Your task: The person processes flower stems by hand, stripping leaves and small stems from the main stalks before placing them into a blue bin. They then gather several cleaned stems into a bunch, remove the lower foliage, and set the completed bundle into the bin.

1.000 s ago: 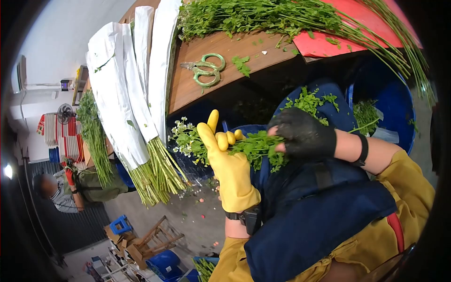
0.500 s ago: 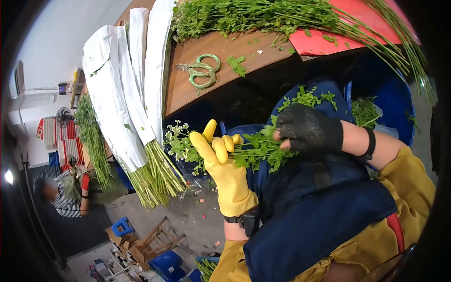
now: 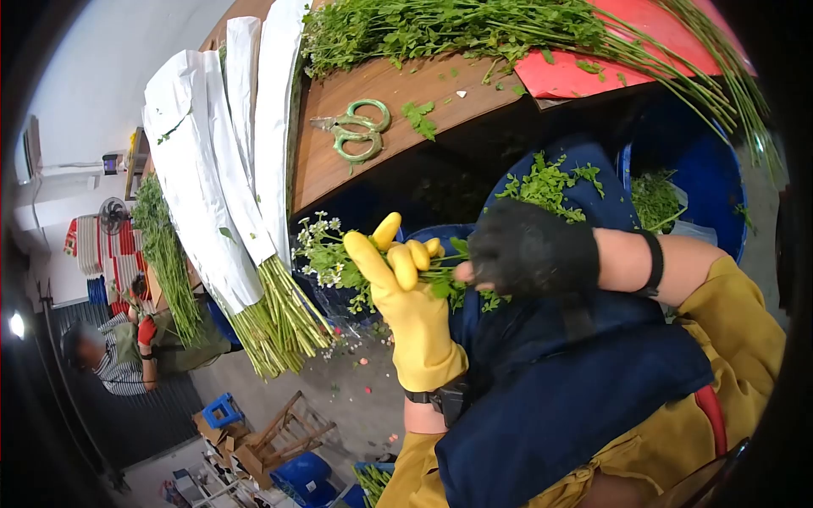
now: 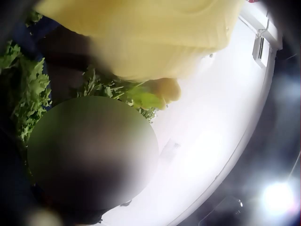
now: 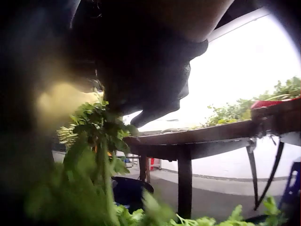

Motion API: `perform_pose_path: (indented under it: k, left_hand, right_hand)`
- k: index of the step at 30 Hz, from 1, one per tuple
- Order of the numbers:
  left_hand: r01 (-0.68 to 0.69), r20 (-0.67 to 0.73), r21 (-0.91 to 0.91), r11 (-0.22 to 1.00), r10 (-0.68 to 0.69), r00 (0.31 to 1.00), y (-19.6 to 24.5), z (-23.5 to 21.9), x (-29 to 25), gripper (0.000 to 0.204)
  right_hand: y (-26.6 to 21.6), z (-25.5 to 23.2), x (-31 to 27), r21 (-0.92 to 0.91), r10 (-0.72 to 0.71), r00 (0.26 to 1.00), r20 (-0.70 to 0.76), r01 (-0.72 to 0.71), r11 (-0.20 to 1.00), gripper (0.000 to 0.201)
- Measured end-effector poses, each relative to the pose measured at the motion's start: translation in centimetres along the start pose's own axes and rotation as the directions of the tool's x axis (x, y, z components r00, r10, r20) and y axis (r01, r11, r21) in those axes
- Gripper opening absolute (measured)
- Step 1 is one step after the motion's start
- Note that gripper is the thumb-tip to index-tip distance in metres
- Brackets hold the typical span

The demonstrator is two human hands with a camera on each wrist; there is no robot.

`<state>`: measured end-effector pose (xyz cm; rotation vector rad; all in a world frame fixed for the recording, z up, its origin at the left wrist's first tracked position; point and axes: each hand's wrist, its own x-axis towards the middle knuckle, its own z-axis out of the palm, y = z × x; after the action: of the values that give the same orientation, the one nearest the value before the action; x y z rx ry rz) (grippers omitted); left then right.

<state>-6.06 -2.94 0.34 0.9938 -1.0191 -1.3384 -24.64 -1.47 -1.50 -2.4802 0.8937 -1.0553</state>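
Note:
A yellow rubber glove covers my left hand (image 3: 417,317), which grips a bunch of small white flowers (image 3: 322,250) by its leafy stems. The blossoms stick out to the left of the fist, and the index finger lies straighter than the others. On my right hand (image 3: 538,250) is a black glove with bare fingertips. Its fingers curl round the leafy stems just right of the left hand; the palm side is hidden. Green leaves (image 5: 87,160) hang below the dark right hand in the right wrist view. Loose leaves (image 3: 546,188) lie on the dark blue cloth beyond it.
Green-handled scissors (image 3: 356,131) lie on the wooden table (image 3: 339,182). White-wrapped bundles of stems (image 3: 190,152) overhang its left side. More cut greenery (image 3: 449,34) lies along the back, partly over a red sheet (image 3: 563,76). A blue bin (image 3: 707,190) stands at right; another person (image 3: 127,360) works at far left.
My right hand has shifted slightly right, then back left along the stems, close to the left hand. The left hand keeps its grip. The far person's arms have moved.

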Motion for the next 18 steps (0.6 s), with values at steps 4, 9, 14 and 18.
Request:
perform_pose_path:
  k: [4, 9, 14, 18]
  left_hand:
    - [0.059, -0.034, 0.069, 0.996, -0.057, 0.998, 1.1, 1.0, -0.3, 0.046]
    - [-0.017, -0.03, -0.208, 0.978, 0.011, 0.999, 0.7, -2.3, 0.9, 0.026]
    - [0.081, 0.183, -0.563, 0.822, 0.028, 0.983, -0.4, -2.7, 1.3, 0.025]
    - [0.101, 0.25, -0.51, 0.854, 0.034, 0.968, -0.1, -1.8, 1.7, 0.046]
  right_hand:
    - [-0.2, 2.0, 1.0, -0.138, -0.121, 0.993, 0.006, 0.121, 0.983, 0.008]
    - [1.0, -0.2, -2.9, 0.118, 0.014, 0.985, 0.17, -0.034, 0.992, 0.012]
    - [0.7, -0.9, -1.4, 0.02, 0.003, 0.996, -0.09, -0.001, 1.0, 0.017]
    - [0.7, 0.6, -0.2, -0.016, -0.048, 0.999, 0.002, 0.048, 0.999, 0.016]
